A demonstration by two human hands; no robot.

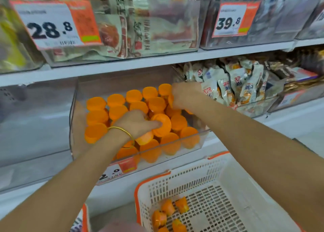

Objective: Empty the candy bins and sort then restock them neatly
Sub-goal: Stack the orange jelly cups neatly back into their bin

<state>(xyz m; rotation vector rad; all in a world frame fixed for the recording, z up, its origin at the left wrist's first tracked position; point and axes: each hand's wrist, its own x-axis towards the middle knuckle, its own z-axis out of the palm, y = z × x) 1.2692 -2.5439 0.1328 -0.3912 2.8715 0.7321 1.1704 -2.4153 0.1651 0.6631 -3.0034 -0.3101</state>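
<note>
Tilted orange plastic jelly cup (pixel 162 124) gripped by left hand (pixel 136 122) inside clear plastic bin (pixel 74 123); right hand (pixel 184 95) laid on back-row cups (pixel 149 92), grasp cannot be told.

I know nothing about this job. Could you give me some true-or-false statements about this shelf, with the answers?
1. The left hand, wearing a gold bangle, holds a tilted orange cup. True.
2. The white basket is empty. False: several loose cups lie in it.
3. The right hand reaches into the basket. False: it is at the back right of the clear bin, among the packed cups.
4. The upper left price tag reads 28.8. True.
5. The neighbouring bin on the right holds pale wrapped packets. True.
</note>
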